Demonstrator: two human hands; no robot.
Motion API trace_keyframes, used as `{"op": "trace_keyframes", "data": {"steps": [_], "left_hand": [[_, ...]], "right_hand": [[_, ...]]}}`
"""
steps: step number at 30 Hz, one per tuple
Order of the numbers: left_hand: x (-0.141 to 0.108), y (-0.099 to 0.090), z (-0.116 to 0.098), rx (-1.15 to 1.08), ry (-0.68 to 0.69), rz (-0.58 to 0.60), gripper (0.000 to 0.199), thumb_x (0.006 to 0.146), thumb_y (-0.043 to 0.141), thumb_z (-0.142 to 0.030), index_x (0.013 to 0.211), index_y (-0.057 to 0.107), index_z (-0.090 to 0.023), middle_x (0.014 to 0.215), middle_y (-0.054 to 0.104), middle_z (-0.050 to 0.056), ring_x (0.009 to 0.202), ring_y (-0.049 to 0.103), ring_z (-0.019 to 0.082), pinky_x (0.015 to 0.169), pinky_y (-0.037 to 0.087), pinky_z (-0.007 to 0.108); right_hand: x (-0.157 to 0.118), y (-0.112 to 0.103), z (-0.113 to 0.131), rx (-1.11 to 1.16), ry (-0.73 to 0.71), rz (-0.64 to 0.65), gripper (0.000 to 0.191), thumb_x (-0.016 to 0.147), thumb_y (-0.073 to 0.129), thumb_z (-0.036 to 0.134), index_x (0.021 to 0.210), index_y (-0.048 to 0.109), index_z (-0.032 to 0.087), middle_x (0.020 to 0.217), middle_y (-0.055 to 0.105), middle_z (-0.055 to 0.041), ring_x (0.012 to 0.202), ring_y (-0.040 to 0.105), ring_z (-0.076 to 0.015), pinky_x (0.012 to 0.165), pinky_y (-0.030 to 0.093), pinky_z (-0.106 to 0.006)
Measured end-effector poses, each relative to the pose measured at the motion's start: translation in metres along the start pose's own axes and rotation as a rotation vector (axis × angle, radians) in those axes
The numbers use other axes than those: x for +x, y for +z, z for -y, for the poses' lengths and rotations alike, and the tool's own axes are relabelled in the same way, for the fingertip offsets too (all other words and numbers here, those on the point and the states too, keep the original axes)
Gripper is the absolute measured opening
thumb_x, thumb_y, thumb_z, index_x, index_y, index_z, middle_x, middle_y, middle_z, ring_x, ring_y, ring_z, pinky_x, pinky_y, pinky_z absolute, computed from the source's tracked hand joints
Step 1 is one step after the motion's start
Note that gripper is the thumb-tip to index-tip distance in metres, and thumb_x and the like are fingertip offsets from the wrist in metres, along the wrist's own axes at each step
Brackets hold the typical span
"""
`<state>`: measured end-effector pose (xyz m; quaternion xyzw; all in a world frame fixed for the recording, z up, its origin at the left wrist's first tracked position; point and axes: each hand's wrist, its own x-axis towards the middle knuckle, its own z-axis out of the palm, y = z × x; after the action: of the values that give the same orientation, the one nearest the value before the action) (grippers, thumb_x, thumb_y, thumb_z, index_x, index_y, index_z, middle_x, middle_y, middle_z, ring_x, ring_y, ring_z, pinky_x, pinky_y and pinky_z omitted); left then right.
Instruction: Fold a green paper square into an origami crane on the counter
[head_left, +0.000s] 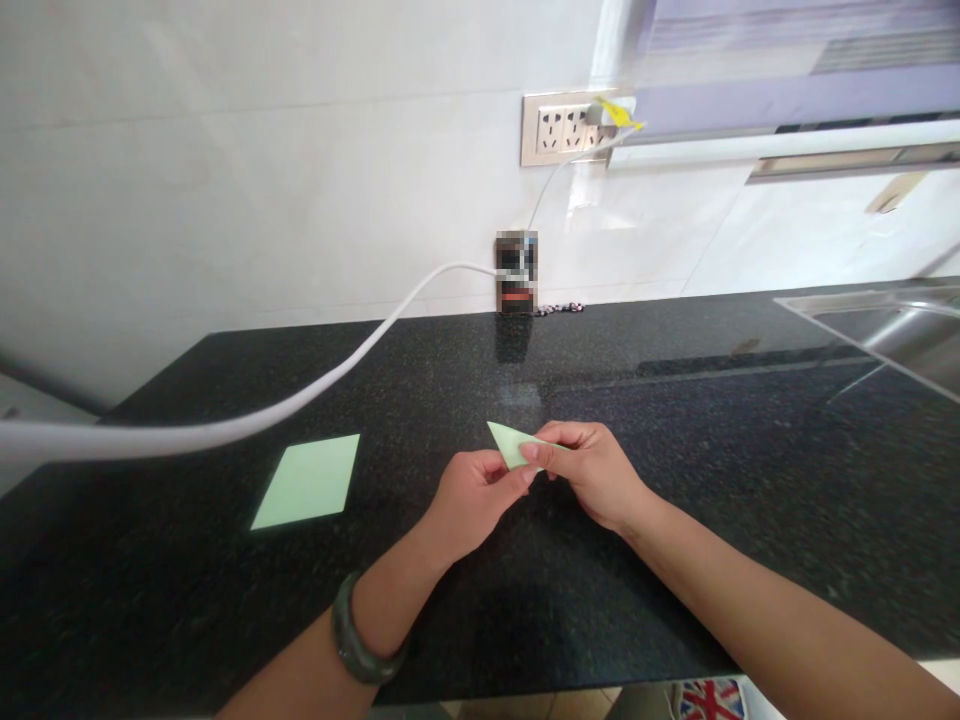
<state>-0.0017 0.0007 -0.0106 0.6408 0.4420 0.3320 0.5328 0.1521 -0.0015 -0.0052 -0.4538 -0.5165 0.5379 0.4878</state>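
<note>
Both of my hands pinch one small piece of folded light green paper (508, 441) above the dark countertop. It looks like a triangle with a point toward the upper left; part of it is covered by my fingers. My left hand (476, 500) grips its lower edge between thumb and bent fingers, and a dark bangle circles that wrist. From the right, my right hand (592, 465) presses its thumb on top of the paper, with fingers beneath. A flat sheet of light green paper (307, 481) lies on the counter to the left of my hands.
The speckled black countertop (600, 620) runs to a white wall. A phone-like upright object (516, 295), partly pixelated, leans there with a white cable (375, 340) crossing left. Behind are wall sockets (562, 130). A metal sink (922, 335) sits at the right.
</note>
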Motion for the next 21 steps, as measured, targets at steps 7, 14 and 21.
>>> {"op": "trace_keyframes", "data": {"steps": [7,14,21], "left_hand": [[0.0001,0.0013,-0.0024,-0.108,-0.057,0.069,0.018,0.071,0.060,-0.029,0.079,0.063,-0.013,0.068,0.064,0.004,0.062,0.056,0.012,0.061,0.042,0.024],[0.0036,0.0019,0.0015,-0.146,-0.055,0.018,0.019,0.072,0.059,-0.031,0.074,0.062,-0.012,0.066,0.063,0.004,0.061,0.057,0.012,0.062,0.044,0.025],[0.0059,-0.0012,0.0042,-0.102,-0.044,-0.107,0.018,0.074,0.057,-0.029,0.068,0.061,-0.013,0.061,0.061,0.002,0.058,0.056,0.012,0.059,0.045,0.025]], "right_hand": [[0.0072,-0.0081,-0.0050,0.115,0.101,-0.105,0.020,0.059,0.071,0.033,0.060,0.064,0.014,0.056,0.056,-0.0006,0.048,0.041,-0.0078,0.044,0.030,-0.023],[0.0041,-0.0069,-0.0025,0.007,0.048,-0.019,0.022,0.062,0.068,0.036,0.063,0.064,0.014,0.059,0.055,-0.0001,0.049,0.041,-0.0070,0.045,0.031,-0.022],[0.0006,-0.0039,-0.0038,-0.084,0.079,0.092,0.025,0.065,0.067,0.036,0.070,0.062,0.012,0.059,0.057,-0.0003,0.047,0.041,-0.0063,0.043,0.029,-0.020]]}}
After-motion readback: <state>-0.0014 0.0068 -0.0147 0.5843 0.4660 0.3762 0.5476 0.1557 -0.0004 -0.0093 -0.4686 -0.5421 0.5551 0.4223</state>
